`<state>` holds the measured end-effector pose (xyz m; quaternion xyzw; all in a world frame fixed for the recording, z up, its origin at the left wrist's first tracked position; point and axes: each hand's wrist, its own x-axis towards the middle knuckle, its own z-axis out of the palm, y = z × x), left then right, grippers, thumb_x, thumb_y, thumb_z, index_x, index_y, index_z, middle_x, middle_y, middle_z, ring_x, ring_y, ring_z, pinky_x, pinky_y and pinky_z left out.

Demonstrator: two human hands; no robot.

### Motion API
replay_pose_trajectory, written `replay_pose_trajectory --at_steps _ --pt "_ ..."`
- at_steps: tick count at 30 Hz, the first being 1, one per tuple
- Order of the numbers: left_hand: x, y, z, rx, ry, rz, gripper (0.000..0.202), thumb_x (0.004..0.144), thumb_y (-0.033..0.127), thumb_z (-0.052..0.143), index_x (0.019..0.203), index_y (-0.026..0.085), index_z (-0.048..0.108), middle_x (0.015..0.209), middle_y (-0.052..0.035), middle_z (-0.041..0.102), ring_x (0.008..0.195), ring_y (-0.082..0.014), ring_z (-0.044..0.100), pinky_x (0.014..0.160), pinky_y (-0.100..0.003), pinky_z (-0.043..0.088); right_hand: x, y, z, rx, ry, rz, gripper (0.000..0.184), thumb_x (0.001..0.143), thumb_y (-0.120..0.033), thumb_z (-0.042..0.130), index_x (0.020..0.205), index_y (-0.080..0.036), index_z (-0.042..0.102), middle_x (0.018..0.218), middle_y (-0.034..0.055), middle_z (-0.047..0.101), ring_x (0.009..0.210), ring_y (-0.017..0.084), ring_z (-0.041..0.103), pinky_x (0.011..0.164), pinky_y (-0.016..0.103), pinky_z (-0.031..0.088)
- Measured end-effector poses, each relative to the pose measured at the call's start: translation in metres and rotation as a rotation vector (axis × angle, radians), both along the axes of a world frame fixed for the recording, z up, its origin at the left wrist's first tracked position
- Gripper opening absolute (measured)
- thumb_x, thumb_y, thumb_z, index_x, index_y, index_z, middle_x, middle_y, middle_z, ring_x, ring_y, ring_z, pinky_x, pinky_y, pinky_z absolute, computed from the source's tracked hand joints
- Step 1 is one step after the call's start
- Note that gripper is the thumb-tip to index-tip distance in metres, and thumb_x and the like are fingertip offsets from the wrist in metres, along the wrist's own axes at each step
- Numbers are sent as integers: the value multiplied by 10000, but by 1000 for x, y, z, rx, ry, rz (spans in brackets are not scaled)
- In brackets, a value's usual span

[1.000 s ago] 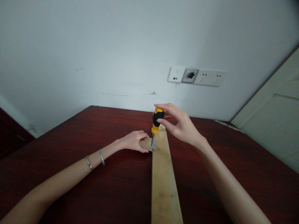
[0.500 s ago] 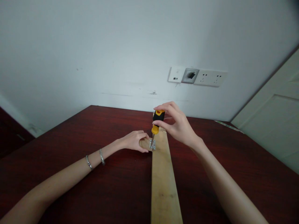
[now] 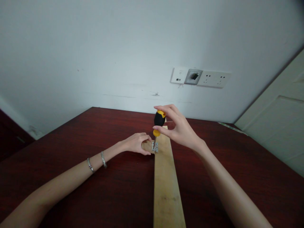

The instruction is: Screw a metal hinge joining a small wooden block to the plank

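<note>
My right hand [image 3: 177, 126] grips the yellow and black handle of a screwdriver [image 3: 159, 118] between thumb and fingers. The shaft points down, and its tip is at a small silver metal hinge [image 3: 155, 146]. This hinge spans the joint between a long wooden board [image 3: 165, 180] and a short wooden block [image 3: 146, 146]. Around the block's left end, my left hand [image 3: 136, 143] is closed, thumb on the near side and fingers on the far side. Whether the tip sits in a screw is too small to tell.
The board lies lengthwise on a dark red wooden table [image 3: 106, 190]. Behind the table's far edge rises a white wall [image 3: 118, 47] with a row of sockets [image 3: 213, 79]. A pale panelled door [image 3: 275, 123] stands at the right.
The screwdriver handle has turned in my right fingers and leaned slightly left, with the hand shifting a little the same way. My left hand, the block and the board stay put.
</note>
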<state>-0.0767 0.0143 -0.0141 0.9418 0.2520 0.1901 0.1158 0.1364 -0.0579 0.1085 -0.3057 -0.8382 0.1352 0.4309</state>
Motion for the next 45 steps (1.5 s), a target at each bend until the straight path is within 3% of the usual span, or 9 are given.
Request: replay_pose_trajectory --at_steps 5,12,17,25,32,40,45 --pt "0 1 -1 -6 1 -7 506 651 489 736 1013 178 567 960 -59 607 846 -207 588 776 -309 458 1 2 -1 -9 -16 54 526 875 -211 519 1375 -307 389 1248 77 525 1082 215 542 837 399 564" --pt "0 0 0 -19 -3 17 446 636 478 738 905 181 543 884 -34 587 781 -189 566 727 -296 445 -1 8 -7 65 36 -48 436 799 -373 649 1209 -284 533 1130 79 535 972 213 558 638 317 597" --pt "1 -1 1 -30 -7 25 445 624 488 740 856 183 513 848 -19 578 725 -173 549 662 -276 417 0 3 -4 8 -14 34 466 897 -251 487 1353 -300 410 1270 80 513 1037 206 556 771 356 581" --pt "1 -1 0 -41 -16 23 435 633 480 732 854 188 497 855 -22 571 749 -179 539 683 -282 410 -7 8 -10 65 41 -58 397 805 -356 643 1182 -280 543 1081 71 525 913 188 553 634 301 587" --pt "1 -1 0 -67 -24 28 451 614 474 747 849 189 487 842 -13 581 717 -170 545 647 -266 388 -2 5 -5 -29 -15 68 563 843 -146 490 1373 -302 382 1292 66 510 1070 206 550 825 366 549" --pt "2 -1 2 -68 -17 38 448 623 476 738 840 190 471 852 -14 568 742 -175 534 676 -278 397 -8 8 -11 28 -2 -26 429 815 -272 625 1230 -290 517 1085 74 492 875 176 540 612 295 577" --pt "1 -1 1 -71 -17 28 464 632 486 736 865 187 469 860 -17 576 732 -171 534 661 -273 394 -6 4 -7 10 0 39 457 888 -179 466 1326 -304 445 1194 79 489 997 187 527 669 290 577"
